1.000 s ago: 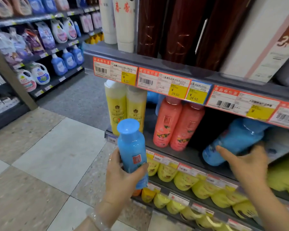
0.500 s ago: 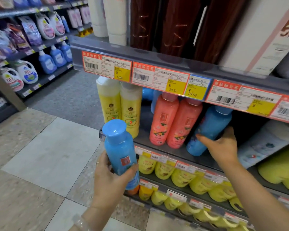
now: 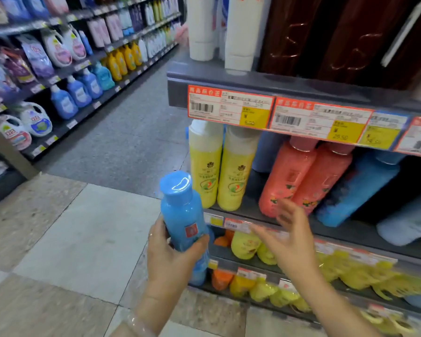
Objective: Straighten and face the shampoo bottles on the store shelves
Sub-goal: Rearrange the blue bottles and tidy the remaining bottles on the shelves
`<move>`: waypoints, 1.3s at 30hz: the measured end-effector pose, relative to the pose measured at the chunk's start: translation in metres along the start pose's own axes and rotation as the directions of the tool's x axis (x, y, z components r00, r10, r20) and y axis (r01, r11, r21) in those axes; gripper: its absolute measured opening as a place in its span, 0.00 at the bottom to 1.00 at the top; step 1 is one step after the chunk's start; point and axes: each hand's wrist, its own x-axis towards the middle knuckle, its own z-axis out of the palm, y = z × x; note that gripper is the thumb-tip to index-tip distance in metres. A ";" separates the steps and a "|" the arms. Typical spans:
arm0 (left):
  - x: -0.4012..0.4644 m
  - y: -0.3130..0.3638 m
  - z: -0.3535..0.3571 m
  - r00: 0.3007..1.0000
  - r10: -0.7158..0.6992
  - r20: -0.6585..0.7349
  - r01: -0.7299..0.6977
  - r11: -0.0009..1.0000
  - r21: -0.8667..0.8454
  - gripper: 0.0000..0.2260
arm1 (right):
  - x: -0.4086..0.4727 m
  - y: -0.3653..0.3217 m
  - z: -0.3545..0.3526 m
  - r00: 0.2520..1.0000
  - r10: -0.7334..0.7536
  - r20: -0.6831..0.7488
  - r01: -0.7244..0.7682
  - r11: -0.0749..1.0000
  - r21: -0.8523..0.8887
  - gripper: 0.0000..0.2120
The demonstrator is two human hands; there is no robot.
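Note:
My left hand [image 3: 170,259] grips a blue shampoo bottle [image 3: 182,215] upright in front of the shelf, its cap toward me. My right hand [image 3: 287,237] hovers with spread fingers in front of the shelf edge, holding nothing. On the middle shelf [image 3: 350,232] stand two yellow bottles [image 3: 219,171] and two coral bottles [image 3: 301,178], which lean left. Right of them a second blue bottle [image 3: 357,190] leans against the coral ones. A pale blue bottle [image 3: 408,224] lies on its side at the far right.
Red-and-yellow price tags [image 3: 229,108] line the shelf above, which carries white tubes [image 3: 241,32] and dark brown bottles [image 3: 326,37]. Lower shelves hold yellow and orange packs [image 3: 253,246]. Across the aisle floor [image 3: 122,132], a rack of detergent jugs [image 3: 34,117].
My right hand has let go of the leaning blue bottle on the shelf and drawn back toward me and left. The view has swung left; my left hand still holds its bottle.

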 end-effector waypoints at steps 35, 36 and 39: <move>-0.017 0.027 0.082 0.920 -0.010 0.391 -0.003 0.999 0.033 0.20 | -0.046 -0.007 -0.111 0.870 0.283 -0.403 -0.246 0.959 0.141 0.29; -0.022 0.027 0.092 0.918 -0.004 0.397 -0.006 1.000 0.024 0.20 | -0.040 -0.004 -0.124 0.865 0.280 -0.417 -0.250 0.960 0.126 0.28; -0.033 0.031 0.118 0.912 0.006 0.411 -0.017 1.000 0.023 0.20 | -0.019 0.004 -0.154 0.862 0.281 -0.422 -0.276 0.958 0.076 0.26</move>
